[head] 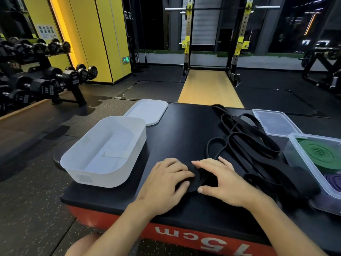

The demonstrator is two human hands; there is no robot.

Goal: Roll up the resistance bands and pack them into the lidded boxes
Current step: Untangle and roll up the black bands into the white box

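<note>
Gym floor with squat rack (214, 34) at the far end, wooden lifting platform (210, 87) beneath it, dumbbell rack (46, 78) along the yellow wall at left

Nearer the camera, black-topped plyo box (184, 130) with red side marked "15cm", serving as work surface

On its left part, white open-topped storage box (103, 152), nothing inside, its white lid (147, 112) lying flat just behind it at the far edge

On the right edge, clear plastic box (317, 163) holding a coiled green resistance band (323, 154) and, nearer the camera, a purple band (334, 182); clear lid (275, 122) resting just behind that box

Between the two boxes, tangle of loose black resistance bands (254, 137) sprawled from the far edge toward the near right, wider bands overlapping thinner loops

At centre front, partly rolled black band coil (196, 179) lying flat on the top, its free tail running off toward the tangle

Left hand (166, 183) pressed over the coil's left side, fingers curled round its edge, thumb tucked at the near rim

Right hand (219, 180) spread flat over the coil's right side, fingers extended across the top, thumb pressed at the near edge; both hands clasping the coil between them
</note>
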